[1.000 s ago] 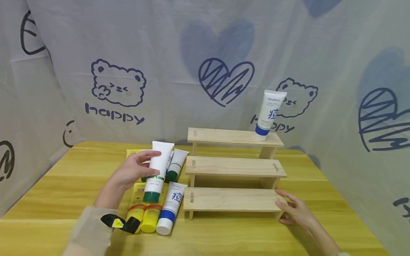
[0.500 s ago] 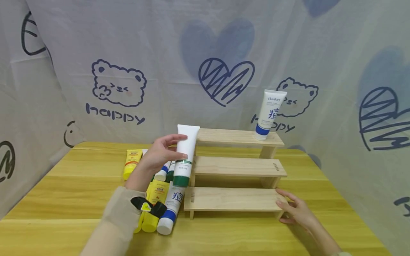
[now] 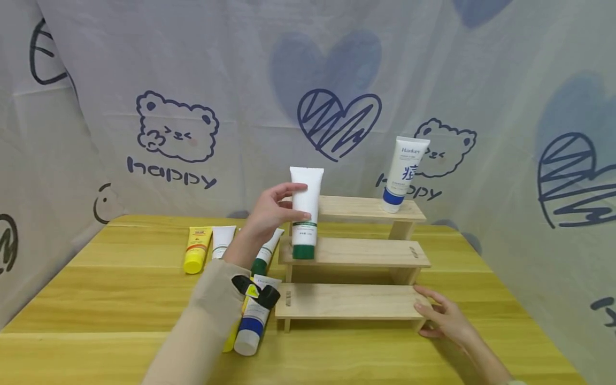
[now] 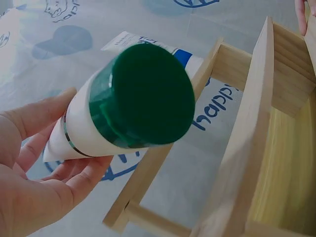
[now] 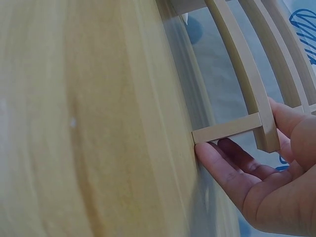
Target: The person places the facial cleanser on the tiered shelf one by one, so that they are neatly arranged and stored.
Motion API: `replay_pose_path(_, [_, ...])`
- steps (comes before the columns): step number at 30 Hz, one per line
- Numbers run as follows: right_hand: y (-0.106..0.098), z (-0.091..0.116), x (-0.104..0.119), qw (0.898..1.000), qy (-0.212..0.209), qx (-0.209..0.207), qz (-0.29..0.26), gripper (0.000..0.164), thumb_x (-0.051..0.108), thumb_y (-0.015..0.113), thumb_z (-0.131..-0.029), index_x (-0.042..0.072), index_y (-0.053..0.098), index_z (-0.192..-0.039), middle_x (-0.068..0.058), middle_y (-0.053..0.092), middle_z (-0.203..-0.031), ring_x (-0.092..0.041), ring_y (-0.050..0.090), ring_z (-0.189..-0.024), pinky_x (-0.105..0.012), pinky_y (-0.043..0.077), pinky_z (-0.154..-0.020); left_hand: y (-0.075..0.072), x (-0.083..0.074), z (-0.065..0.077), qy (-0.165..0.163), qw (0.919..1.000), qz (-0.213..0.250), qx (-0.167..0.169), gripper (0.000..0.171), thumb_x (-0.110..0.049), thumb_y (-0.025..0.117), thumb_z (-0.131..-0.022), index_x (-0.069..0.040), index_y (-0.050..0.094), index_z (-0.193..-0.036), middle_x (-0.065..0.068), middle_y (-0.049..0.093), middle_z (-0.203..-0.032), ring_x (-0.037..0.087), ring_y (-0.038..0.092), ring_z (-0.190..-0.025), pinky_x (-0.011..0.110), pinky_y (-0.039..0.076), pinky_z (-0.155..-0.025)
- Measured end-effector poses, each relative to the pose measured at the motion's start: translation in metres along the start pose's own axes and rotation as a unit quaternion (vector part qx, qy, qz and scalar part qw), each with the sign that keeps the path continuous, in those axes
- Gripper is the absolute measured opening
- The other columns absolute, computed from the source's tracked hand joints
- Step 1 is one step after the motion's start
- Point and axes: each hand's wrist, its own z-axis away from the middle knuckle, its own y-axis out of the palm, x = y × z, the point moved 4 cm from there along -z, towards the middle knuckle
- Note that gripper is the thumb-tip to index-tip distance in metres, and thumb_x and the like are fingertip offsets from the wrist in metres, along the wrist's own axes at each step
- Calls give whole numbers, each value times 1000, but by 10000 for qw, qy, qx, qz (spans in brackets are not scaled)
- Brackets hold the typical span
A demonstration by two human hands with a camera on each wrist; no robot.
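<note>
My left hand (image 3: 270,214) pinches a white squeeze tube (image 3: 307,203) between thumb and fingers. The tube is upright, its green cap downward, in front of the left part of a three-step wooden display rack (image 3: 346,300). In the left wrist view the green cap (image 4: 148,96) faces the camera, and the rack's boards lie to its right. My right hand (image 3: 445,318) grips the right end of the rack's lowest step. Seen from the right wrist, the fingers (image 5: 227,173) touch the step's leg. A white tube with a blue cap (image 3: 403,174) stands at the right end of the top step.
Left of the rack lie several tubes: a yellow tube (image 3: 196,251), a white tube (image 3: 222,238), a green-capped tube (image 3: 264,254) and a blue-banded tube (image 3: 251,326). My left forearm hides some. A printed curtain (image 3: 255,133) hangs behind the wooden table (image 3: 120,299).
My left hand has carried the green-capped tube up and to the right, from above the lying tubes to the rack's left part. The right hand has stayed at the lowest step.
</note>
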Motion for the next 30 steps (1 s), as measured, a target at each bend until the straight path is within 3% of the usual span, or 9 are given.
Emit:
replay_pose_path(5, [1, 0, -1, 10000, 54, -55, 13, 54, 19, 56, -89, 5, 34, -136, -30, 34, -124, -17, 50, -91, -41, 52, -68, 12, -7, -10, 152, 9997, 46, -160, 54, 12, 70, -67, -4, 56, -117, 9, 50, -119, 27, 52, -96, 37, 47, -78])
replay_pose_path(10, [2, -1, -2, 9999, 107, -116, 14, 55, 20, 57, -88, 5, 34, -135, -30, 32, -126, -18, 51, -90, -40, 52, -68, 23, -11, -21, 78, 9994, 23, -341, 54, 10, 70, -67, -9, 58, -116, 4, 48, -124, 26, 52, -100, 38, 46, -80])
replay_pose_path(15, [0, -1, -2, 10000, -18, -28, -44, 42, 20, 57, -88, 21, 47, -129, -25, 41, -116, -18, 53, -87, -39, 52, -67, 31, -16, -33, 169, 9981, -43, -587, 54, 12, 70, -66, -9, 59, -115, 3, 47, -126, 25, 53, -100, 37, 47, -80])
replay_pose_path(20, [-1, -1, -3, 10000, -25, 19, -32, 34, 21, 57, -88, 34, 52, -120, -23, 43, -114, -19, 54, -86, -39, 52, -67, 39, -21, -42, 649, 9943, -252, -806, 53, 11, 72, -65, -10, 60, -112, 3, 50, -122, 23, 54, -95, 36, 48, -77])
replay_pose_path(23, [-2, -1, -4, 10000, 3, 1, -16, 40, 22, 57, -88, 26, 48, -127, -28, 40, -118, -19, 54, -87, -39, 52, -68, 45, -23, -45, 1120, 9895, -437, -798, 53, 12, 73, -64, -7, 60, -112, 6, 52, -120, 24, 54, -92, 35, 49, -75])
replay_pose_path(27, [-1, -1, -2, 9999, 56, -87, -23, 53, 21, 57, -88, 7, 36, -135, -31, 32, -126, -20, 53, -90, -40, 52, -68, 51, -24, -46, 1685, 9807, -665, -736, 51, 10, 72, -65, -4, 59, -112, 7, 50, -123, 24, 53, -98, 33, 48, -77])
replay_pose_path(30, [0, -1, -2, 9999, 67, -127, -4, 57, 20, 57, -88, 2, 31, -136, -31, 28, -129, -20, 51, -92, -40, 52, -68, 55, -26, -48, 2012, 9739, -751, -731, 49, 10, 72, -67, -2, 59, -112, 8, 48, -126, 24, 51, -102, 33, 48, -79])
